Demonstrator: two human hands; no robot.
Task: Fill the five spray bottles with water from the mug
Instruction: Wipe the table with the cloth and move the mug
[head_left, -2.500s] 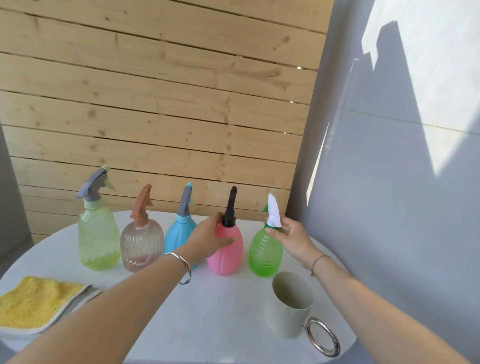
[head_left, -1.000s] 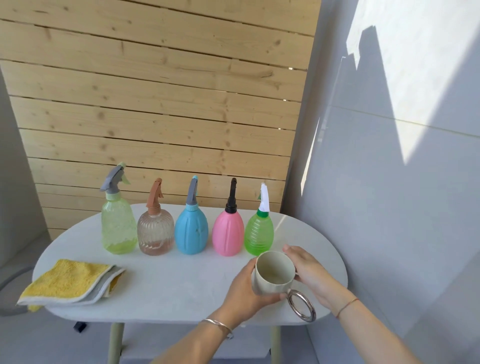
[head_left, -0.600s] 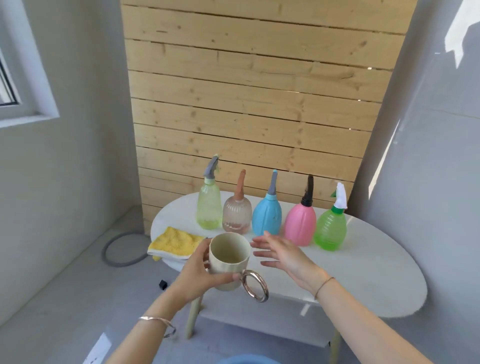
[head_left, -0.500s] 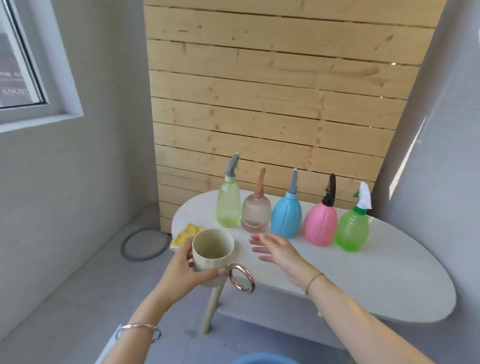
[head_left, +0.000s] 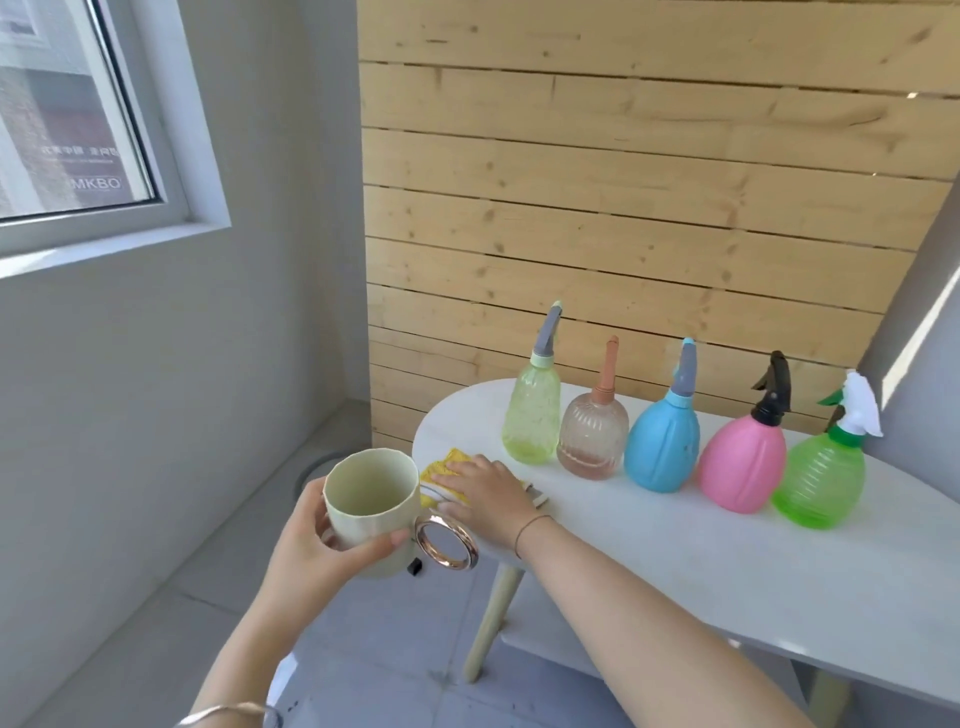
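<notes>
mug (head_left: 370, 514) upright, mouth up, gripped in my left hand (head_left: 311, 551) off the table's (head_left: 727, 561) end.
ring handle faces the table; my right hand (head_left: 485, 496) lies flat, fingers apart, on the yellow cloth (head_left: 441, 467); five spray bottles (head_left: 662, 447) stand upright along the table's far side.

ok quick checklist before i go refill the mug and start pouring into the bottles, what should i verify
1. Mug held securely: ok, the left hand wraps its body, upright, off the table's edge.
2. Water in the mug: not ok, the inside looks empty.
3. Spray bottles ready to fill: not ok, all five, from the yellow-green bottle to the green bottle, have their spray heads on.
4. Bottles stable: ok, they stand upright in a row on the table.
5. Right hand free: not ok, it rests flat on the yellow cloth.
6. Water levels in the bottles: cannot tell for the opaque blue and pink ones.
</notes>
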